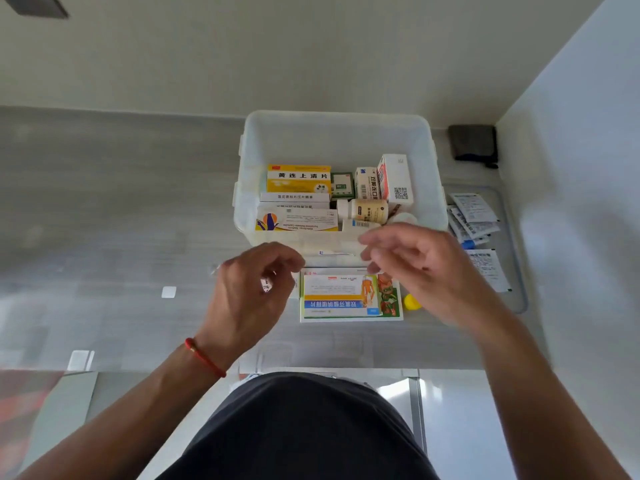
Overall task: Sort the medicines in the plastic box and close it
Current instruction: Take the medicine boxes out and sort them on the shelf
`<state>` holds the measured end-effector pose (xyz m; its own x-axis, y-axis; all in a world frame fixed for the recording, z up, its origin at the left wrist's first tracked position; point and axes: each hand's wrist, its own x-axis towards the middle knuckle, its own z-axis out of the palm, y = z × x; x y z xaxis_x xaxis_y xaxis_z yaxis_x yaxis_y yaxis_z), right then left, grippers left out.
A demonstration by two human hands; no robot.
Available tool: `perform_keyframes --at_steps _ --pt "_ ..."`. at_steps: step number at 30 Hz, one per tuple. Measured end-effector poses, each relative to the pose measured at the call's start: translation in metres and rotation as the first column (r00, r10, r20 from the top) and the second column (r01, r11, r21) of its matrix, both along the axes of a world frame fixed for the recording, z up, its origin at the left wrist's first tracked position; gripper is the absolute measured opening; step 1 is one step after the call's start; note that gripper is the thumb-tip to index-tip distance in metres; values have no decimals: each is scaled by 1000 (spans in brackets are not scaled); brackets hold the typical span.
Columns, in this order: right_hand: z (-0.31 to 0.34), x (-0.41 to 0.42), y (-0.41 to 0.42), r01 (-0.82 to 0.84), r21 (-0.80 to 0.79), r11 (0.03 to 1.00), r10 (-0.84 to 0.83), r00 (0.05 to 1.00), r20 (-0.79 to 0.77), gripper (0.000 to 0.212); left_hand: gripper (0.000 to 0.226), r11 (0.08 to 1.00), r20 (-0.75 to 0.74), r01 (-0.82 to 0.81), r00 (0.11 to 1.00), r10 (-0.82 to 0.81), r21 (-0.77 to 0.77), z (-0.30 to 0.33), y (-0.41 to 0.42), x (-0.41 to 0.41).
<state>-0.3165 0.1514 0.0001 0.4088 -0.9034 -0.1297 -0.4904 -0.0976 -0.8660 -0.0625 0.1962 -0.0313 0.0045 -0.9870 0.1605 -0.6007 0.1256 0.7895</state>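
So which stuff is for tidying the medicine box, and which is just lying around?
For the job: plastic box, medicine packs in front of it, sachets, clear lid, yellow cap.

Just lying about: dark pouch, white square.

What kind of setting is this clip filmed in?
Probably a home: a grey countertop set against plain white walls, bearing a translucent plastic storage box of household medicine cartons, with loose white sachets beside it.

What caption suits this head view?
Both hands hover before an open plastic box of medicines, more cartons waiting outside.
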Motion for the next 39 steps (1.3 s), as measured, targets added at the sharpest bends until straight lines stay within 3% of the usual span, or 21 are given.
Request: perform_keyframes --at_steps 2,4,6,8,10,12,14,17,19,21,24,27,30,34,37,39 --pt "10 2 -33 75 -208 975 -92 993 -74 22 17 991 22 -4 1000 7 -133 21 -22 -3" --pt "3 9 -70 48 -292 955 -134 950 -281 20 20 985 62 10 998 0 -172 28 -48 -9" --pt "-16 18 -106 -74 -187 980 -37 849 -526 25 20 993 107 72 992 -61 -99 24 -73 -15" --pt "-36 30 -132 -202 8 979 146 681 -718 29 20 981 161 177 969 -189 83 14 -93 -23" --pt "-51 38 -148 -312 150 938 303 530 -792 25 22 923 150 259 939 -310 285 2 -111 -31" --pt "-56 42 -158 -359 178 916 344 480 -807 9 23 859 125 298 917 -379 415 -9 -129 -38" --pt "-55 39 -164 -382 132 915 334 529 -780 10 21 798 84 325 903 -422 507 -16 -144 -42" --pt "-46 29 -161 -327 19 945 239 650 -721 3 25 764 109 397 851 -514 510 -23 -158 -49" --pt "-36 17 -159 -160 -86 983 81 810 -580 22 28 743 171 445 790 -588 500 -25 -165 -56" --pt "-17 2 -150 55 -151 987 -111 913 -393 43 34 691 248 495 688 -682 527 -25 -171 -64" --pt "11 -20 -122 289 -171 942 -311 942 -122 58 41 617 360 496 520 -774 610 -27 -179 -77" --pt "26 -39 -82 406 -5 914 -400 903 157 53 34 580 398 499 429 -811 643 -28 -183 -85" --pt "26 -56 -40 408 72 910 -410 860 304 47 39 604 371 512 490 -789 610 -17 -179 -77" --pt "9 -63 1 273 181 945 -321 879 353 51 68 773 223 473 773 -594 422 17 -155 -42" --pt "-13 -41 18 123 220 968 -168 965 202 55 76 853 71 480 862 -502 204 45 -113 -7" --pt "-33 -14 27 31 177 984 -44 997 68 55 73 884 58 461 883 -466 79 52 -78 18"
